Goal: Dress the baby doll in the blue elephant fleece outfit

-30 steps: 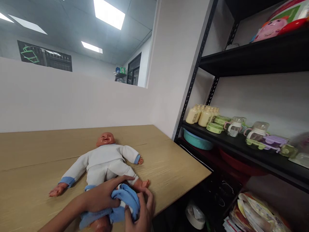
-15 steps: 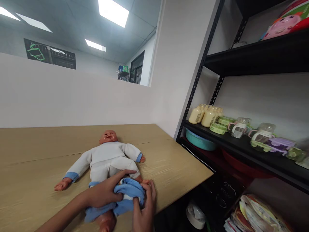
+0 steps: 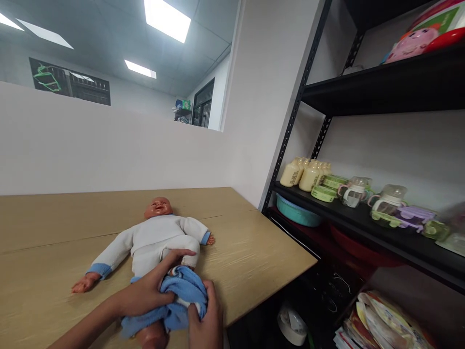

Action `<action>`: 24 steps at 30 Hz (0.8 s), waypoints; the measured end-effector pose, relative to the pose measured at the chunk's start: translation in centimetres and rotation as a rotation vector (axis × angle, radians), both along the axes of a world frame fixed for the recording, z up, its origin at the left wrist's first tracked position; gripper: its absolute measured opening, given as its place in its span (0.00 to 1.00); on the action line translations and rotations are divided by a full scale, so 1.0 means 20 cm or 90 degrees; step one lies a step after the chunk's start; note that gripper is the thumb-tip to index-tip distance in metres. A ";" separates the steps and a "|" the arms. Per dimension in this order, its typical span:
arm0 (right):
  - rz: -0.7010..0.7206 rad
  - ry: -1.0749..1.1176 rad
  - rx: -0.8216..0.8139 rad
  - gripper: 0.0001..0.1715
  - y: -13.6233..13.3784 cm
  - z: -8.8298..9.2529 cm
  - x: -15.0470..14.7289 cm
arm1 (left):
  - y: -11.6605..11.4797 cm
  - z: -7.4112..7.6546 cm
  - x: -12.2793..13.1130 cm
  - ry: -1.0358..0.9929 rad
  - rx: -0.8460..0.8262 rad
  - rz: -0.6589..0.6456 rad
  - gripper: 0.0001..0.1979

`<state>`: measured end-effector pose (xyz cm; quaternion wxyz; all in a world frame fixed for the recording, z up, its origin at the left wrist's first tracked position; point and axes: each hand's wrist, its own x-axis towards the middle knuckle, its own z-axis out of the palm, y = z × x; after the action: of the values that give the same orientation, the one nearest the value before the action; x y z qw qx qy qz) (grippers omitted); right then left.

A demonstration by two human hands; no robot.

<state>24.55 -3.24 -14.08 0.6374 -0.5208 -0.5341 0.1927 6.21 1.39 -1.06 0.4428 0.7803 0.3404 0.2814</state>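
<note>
A baby doll (image 3: 156, 237) in a white top and white bottoms with blue cuffs lies on its back on the wooden table, head away from me. Bunched round its lower legs is a pair of blue trousers (image 3: 185, 288) with some white showing inside. My left hand (image 3: 152, 286) grips the cloth with its thumb, its fingers reaching over the doll's knee. On the other side, my right hand (image 3: 207, 315) pinches the trouser edge near the doll's foot, which the cloth now covers. The other foot (image 3: 152, 334) pokes out below the cloth at the bottom edge.
The table's (image 3: 261, 252) right edge runs toward a black shelf rack (image 3: 363, 232). On it stand cream bottles (image 3: 308, 175), green containers (image 3: 324, 193), clear cups with handles (image 3: 387, 199) and a teal basin (image 3: 298, 212). Plastic packages (image 3: 385, 320) lie lower down.
My right hand has drawn the blue trousers over the doll's right-hand foot, which showed before. The doll's knee there is bent up more. The whole view has shifted slightly.
</note>
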 end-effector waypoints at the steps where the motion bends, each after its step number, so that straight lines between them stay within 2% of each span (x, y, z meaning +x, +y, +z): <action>1: -0.016 -0.003 -0.006 0.25 0.00 0.02 0.00 | 0.00 0.01 0.00 0.003 0.003 0.006 0.48; 3: -0.014 -0.013 -0.021 0.23 0.00 0.07 0.01 | -0.01 0.04 0.00 0.020 -0.004 0.019 0.46; 6: 0.037 -0.016 -0.051 0.23 0.01 0.12 0.04 | -0.01 0.09 -0.01 0.034 -0.024 0.035 0.41; 10: 0.112 0.062 -0.057 0.26 0.05 0.15 0.07 | 0.00 0.12 -0.02 0.017 -0.041 0.046 0.40; 14: 0.246 0.134 -0.055 0.24 0.08 0.18 0.06 | 0.01 0.11 -0.06 0.007 -0.082 0.031 0.43; 18: 0.314 0.137 -0.069 0.22 0.10 0.22 0.06 | 0.03 0.08 -0.08 0.005 -0.100 0.044 0.46; 24: 0.349 0.135 -0.062 0.16 0.13 0.31 0.11 | 0.08 0.04 -0.08 -0.022 -0.056 0.078 0.36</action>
<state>26.74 -0.57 -7.82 0.5881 -0.3640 -0.5758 0.4361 4.65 2.95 -0.30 0.4644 0.7329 0.3918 0.3061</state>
